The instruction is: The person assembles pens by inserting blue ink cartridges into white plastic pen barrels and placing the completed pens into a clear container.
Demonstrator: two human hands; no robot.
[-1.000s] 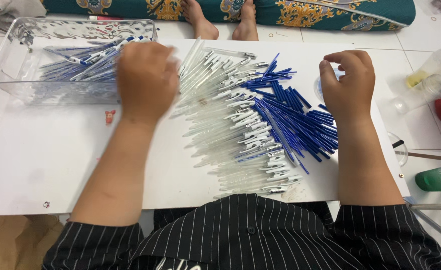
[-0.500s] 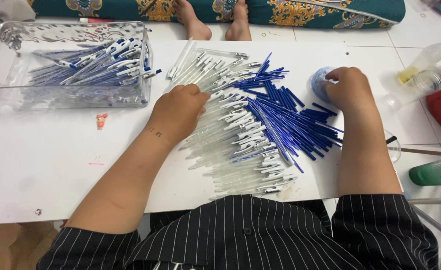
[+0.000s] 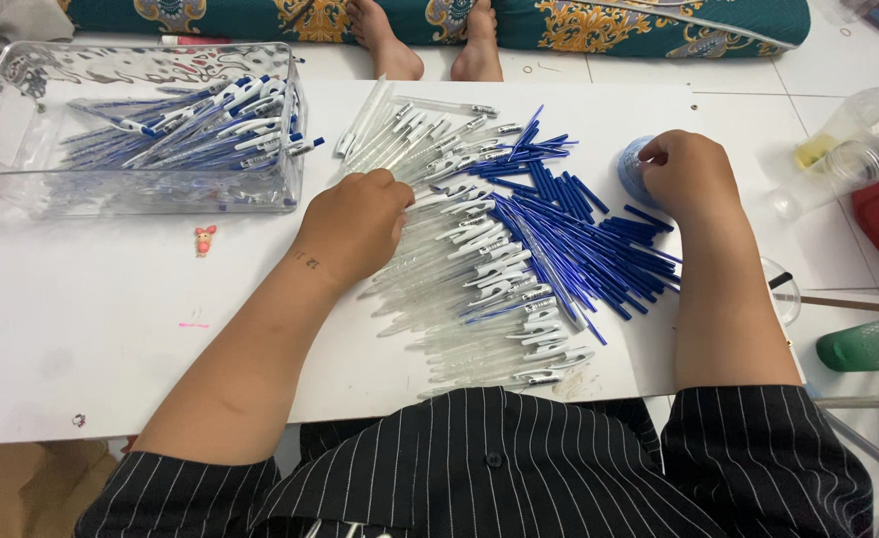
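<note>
- The left hand [image 3: 355, 224] lay palm-down on the near edge of the barrels [image 3: 479, 289], a spread of clear pen tubes across the middle of the table [image 3: 91, 349]. Its fingers were curled down into the pile; whether they gripped a barrel could not be told.
- The right hand [image 3: 689, 174] rested at the far right of the table, fingers bent over a small blue cup [image 3: 633, 171]. The fingertips touched its rim; a firm hold could not be made out.
- The refills [image 3: 579, 234], thin blue sticks, lay fanned between the two hands, overlapping the barrels' right side.
- A clear bin [image 3: 21, 149] sat at the table's far left, holding finished pens [image 3: 190, 130] with blue and white caps.
- A tiny pink figure [image 3: 203, 239] lay just in front of the bin.
- A green bottle [image 3: 873, 344] lay off the table, to the right.
- Two bare feet [image 3: 430, 40] of another person showed beyond the far edge.
</note>
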